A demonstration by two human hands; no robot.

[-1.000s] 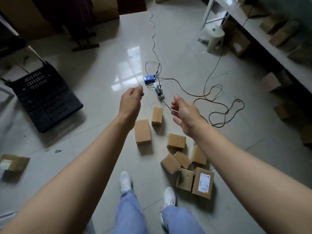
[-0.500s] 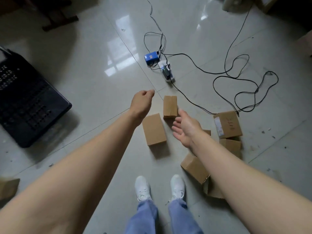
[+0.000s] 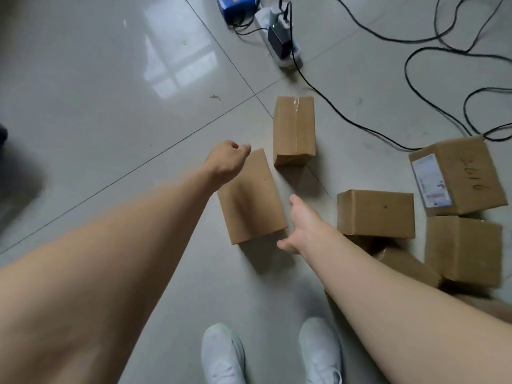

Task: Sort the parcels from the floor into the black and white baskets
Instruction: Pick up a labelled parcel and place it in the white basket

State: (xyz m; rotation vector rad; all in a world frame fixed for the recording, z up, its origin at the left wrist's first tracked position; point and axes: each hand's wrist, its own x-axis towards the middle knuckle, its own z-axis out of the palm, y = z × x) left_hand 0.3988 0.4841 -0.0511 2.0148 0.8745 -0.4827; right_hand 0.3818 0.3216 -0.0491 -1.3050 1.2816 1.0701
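Several brown cardboard parcels lie on the tiled floor. A plain parcel (image 3: 253, 196) lies between my hands. My left hand (image 3: 225, 162) hovers over its far left corner with fingers loosely curled, holding nothing. My right hand (image 3: 300, 227) reaches down at its near right corner, fingers spread, not gripping. A taped parcel (image 3: 294, 130) lies just beyond. To the right lie a parcel (image 3: 376, 212), a labelled parcel (image 3: 457, 176) with handwriting, and another parcel (image 3: 462, 250). No basket is clearly in view.
A white power strip (image 3: 284, 42) with plugs, a blue box (image 3: 235, 6) and black cables (image 3: 415, 59) lie on the floor beyond the parcels. My white shoes (image 3: 224, 353) stand at the bottom. A dark shape (image 3: 16, 176) shows at the left edge.
The view has dropped closer to the floor. Both hands have lowered toward the plain parcel, the right hand now beside its near right corner. The black basket has left the view.
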